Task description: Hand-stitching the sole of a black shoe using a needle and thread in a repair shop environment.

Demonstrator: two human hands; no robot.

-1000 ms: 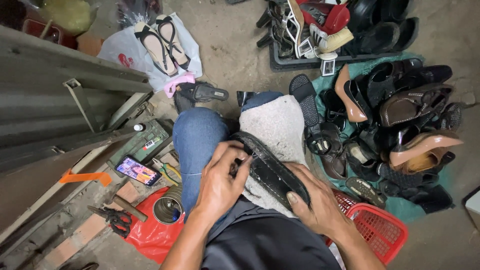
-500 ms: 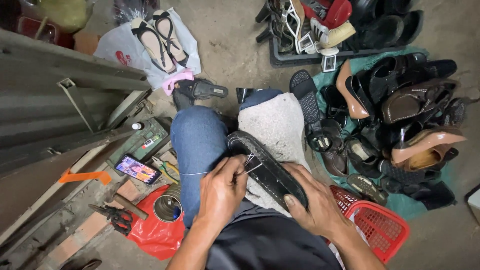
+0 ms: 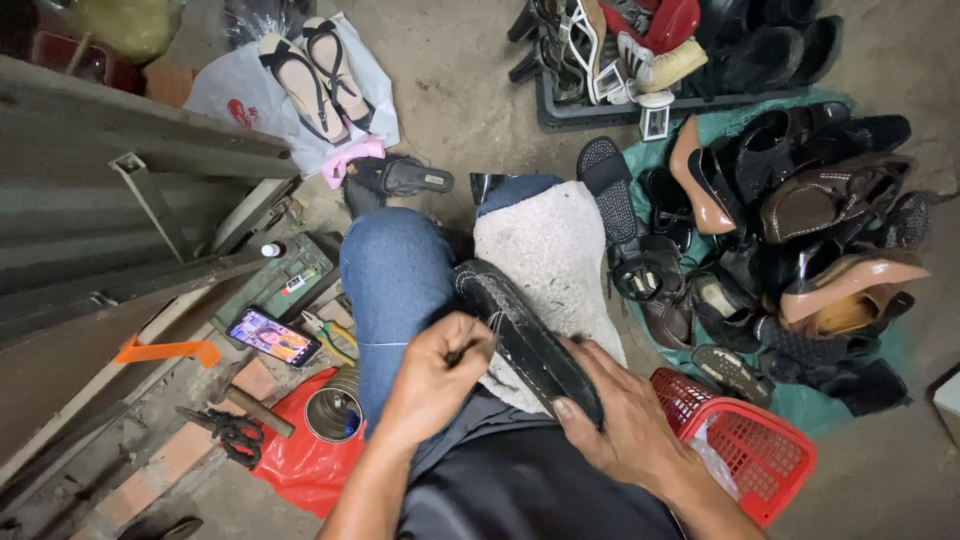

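Note:
A black shoe (image 3: 520, 335) lies sole-up across my lap on a grey-white cloth (image 3: 550, 255) spread over my right knee. White stitches run along the sole's edge. My right hand (image 3: 625, 420) grips the shoe's near end from below. My left hand (image 3: 435, 375) pinches a thin needle-like tool at the sole's left edge, with a white thread (image 3: 385, 345) stretched out to the left over my blue jeans (image 3: 395, 275).
A heap of shoes (image 3: 790, 230) lies on a green sheet to the right, with a red basket (image 3: 745, 445) near my right arm. On the left are a phone (image 3: 272, 336), a tin can (image 3: 333, 412), scissors (image 3: 230, 432), pliers (image 3: 330, 335) and a grey metal cabinet (image 3: 120, 190). Sandals (image 3: 310, 80) rest on a white bag ahead.
My left hand has slid from on top of the sole down to its left edge, pulling the thread out to the left. The right hand keeps its grip.

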